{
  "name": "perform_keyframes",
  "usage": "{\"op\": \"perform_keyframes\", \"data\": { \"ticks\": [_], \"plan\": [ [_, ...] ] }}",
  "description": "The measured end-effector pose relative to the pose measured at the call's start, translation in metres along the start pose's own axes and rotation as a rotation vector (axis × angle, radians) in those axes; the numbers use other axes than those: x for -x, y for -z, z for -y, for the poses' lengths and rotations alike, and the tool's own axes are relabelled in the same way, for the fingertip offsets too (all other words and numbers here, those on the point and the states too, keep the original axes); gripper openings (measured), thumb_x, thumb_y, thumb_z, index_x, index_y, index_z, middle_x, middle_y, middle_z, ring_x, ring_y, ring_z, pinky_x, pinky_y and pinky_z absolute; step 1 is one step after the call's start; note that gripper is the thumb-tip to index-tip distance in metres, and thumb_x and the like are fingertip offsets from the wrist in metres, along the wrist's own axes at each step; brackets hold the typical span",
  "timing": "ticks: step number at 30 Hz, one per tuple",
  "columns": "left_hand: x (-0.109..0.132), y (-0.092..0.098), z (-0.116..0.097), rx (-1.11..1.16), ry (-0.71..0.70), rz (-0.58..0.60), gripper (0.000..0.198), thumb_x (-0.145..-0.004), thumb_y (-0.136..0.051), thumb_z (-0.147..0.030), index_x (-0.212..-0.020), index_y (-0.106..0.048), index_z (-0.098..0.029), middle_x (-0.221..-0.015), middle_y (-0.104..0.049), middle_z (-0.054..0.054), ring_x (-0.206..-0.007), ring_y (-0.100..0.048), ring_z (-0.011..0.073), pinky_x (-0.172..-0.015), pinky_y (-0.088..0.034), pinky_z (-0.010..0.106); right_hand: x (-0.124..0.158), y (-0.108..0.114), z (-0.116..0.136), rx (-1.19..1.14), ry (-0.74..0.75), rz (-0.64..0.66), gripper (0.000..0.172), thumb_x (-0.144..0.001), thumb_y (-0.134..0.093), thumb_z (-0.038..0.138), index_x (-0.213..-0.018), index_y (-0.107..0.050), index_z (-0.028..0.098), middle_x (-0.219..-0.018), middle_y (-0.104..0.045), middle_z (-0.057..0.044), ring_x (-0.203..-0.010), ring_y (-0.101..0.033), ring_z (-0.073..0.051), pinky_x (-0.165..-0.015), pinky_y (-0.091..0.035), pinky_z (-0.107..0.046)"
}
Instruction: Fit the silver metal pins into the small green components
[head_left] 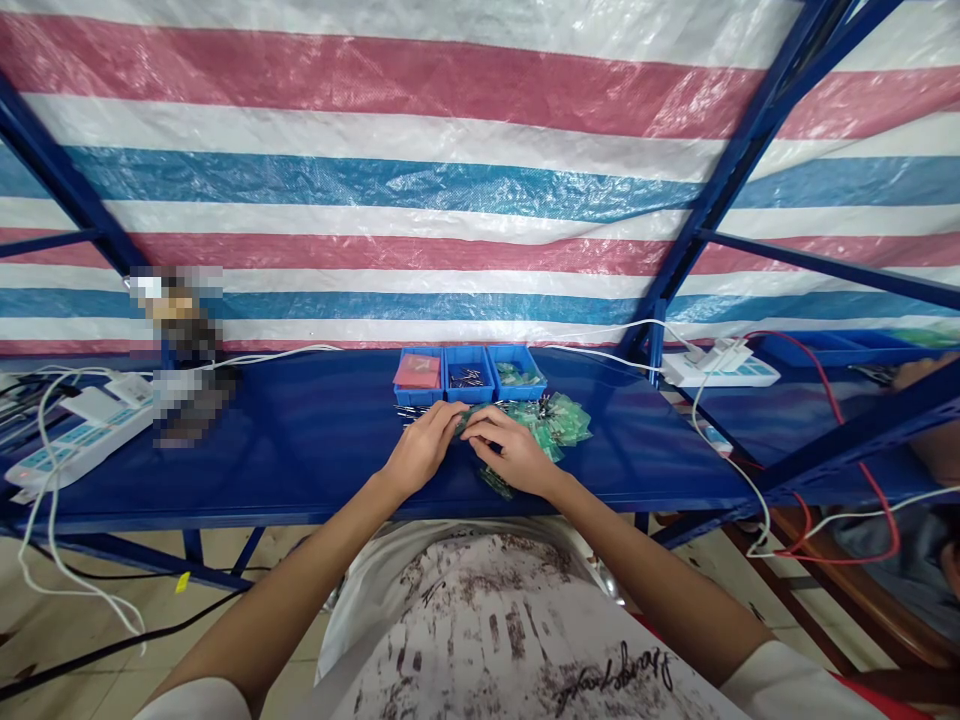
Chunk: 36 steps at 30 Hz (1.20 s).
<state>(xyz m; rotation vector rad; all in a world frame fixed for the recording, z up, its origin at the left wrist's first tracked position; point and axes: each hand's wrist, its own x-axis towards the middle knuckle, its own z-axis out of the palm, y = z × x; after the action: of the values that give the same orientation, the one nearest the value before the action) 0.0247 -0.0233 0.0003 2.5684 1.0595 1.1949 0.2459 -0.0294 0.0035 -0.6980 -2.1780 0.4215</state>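
My left hand (426, 445) and my right hand (516, 452) meet over the front middle of the blue table, fingers bent and pinched. Between the fingertips is a small greenish packet (466, 417), mostly covered by the fingers. A pile of clear green packets (559, 425) lies just beyond my right hand, and several more packets (495, 482) lie beneath it. Thin dark metal pieces (411, 411) are scattered by my left hand. Behind stand three blue bins: one with a pink stack (418, 371), one with small dark pieces (465, 377), one with green packets (517, 374).
White power strips stand at the left (82, 430) and right (720, 365), with trailing white and red cables. Blue frame posts (697, 210) rise at both sides before a striped plastic sheet (420, 180). Another person's arm (930, 410) shows at the far right.
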Motion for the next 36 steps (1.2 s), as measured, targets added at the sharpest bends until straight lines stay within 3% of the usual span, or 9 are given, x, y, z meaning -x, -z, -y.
{"op": "perform_keyframes", "data": {
  "ticks": [6, 17, 24, 29, 36],
  "plan": [
    [0.0002, 0.0000, -0.0015, 0.023, -0.002, -0.066, 0.033, -0.115, -0.038, -0.029, -0.145, -0.052, -0.027, -0.121, -0.067, 0.009, -0.111, -0.070, 0.0207, -0.095, -0.057, 0.033, 0.0012, 0.0012, 0.0014, 0.024, -0.042, -0.005, 0.021, -0.109, -0.050, 0.024, -0.117, -0.069, 0.028, -0.125, -0.059, -0.011, -0.088, -0.065, -0.021, -0.079, -0.056, -0.037],
    [0.0000, 0.0005, -0.0026, 0.030, 0.012, -0.110, 0.033, -0.116, -0.036, -0.029, -0.146, -0.050, -0.026, -0.123, -0.065, 0.010, -0.108, -0.070, 0.0197, -0.090, -0.057, 0.031, 0.0027, 0.0030, 0.0019, -0.013, -0.100, 0.002, 0.023, -0.111, -0.047, 0.030, -0.122, -0.067, 0.029, -0.141, -0.054, -0.013, -0.081, -0.066, -0.018, -0.070, -0.055, -0.035],
    [0.0007, -0.0039, 0.0026, -0.002, 0.060, -0.121, 0.029, -0.116, -0.036, -0.030, -0.141, -0.050, -0.025, -0.123, -0.065, 0.009, -0.105, -0.069, 0.0196, -0.088, -0.055, 0.031, 0.0018, 0.0027, 0.0026, -0.032, -0.065, -0.058, 0.029, -0.114, -0.039, 0.026, -0.126, -0.066, 0.029, -0.125, -0.064, -0.011, -0.098, -0.066, -0.022, -0.080, -0.054, -0.035],
    [-0.0007, -0.0023, 0.0008, -0.130, 0.021, -0.122, 0.029, -0.115, -0.034, -0.024, -0.137, -0.051, -0.022, -0.122, -0.067, 0.011, -0.103, -0.066, 0.0232, -0.092, -0.050, 0.038, 0.0022, 0.0016, 0.0012, -0.041, -0.073, -0.133, 0.028, -0.113, -0.037, 0.023, -0.122, -0.064, 0.027, -0.120, -0.064, -0.010, -0.086, -0.064, -0.019, -0.077, -0.052, -0.034],
    [-0.0027, 0.0000, -0.0015, -0.164, -0.018, -0.078, 0.033, -0.111, -0.040, -0.019, -0.143, -0.050, -0.022, -0.126, -0.065, 0.012, -0.110, -0.064, 0.0260, -0.093, -0.049, 0.039, 0.0025, 0.0017, -0.0008, -0.035, -0.138, -0.168, 0.022, -0.110, -0.043, 0.024, -0.124, -0.061, 0.028, -0.110, -0.062, -0.008, -0.077, -0.061, -0.019, -0.067, -0.049, -0.032]
  ]
}}
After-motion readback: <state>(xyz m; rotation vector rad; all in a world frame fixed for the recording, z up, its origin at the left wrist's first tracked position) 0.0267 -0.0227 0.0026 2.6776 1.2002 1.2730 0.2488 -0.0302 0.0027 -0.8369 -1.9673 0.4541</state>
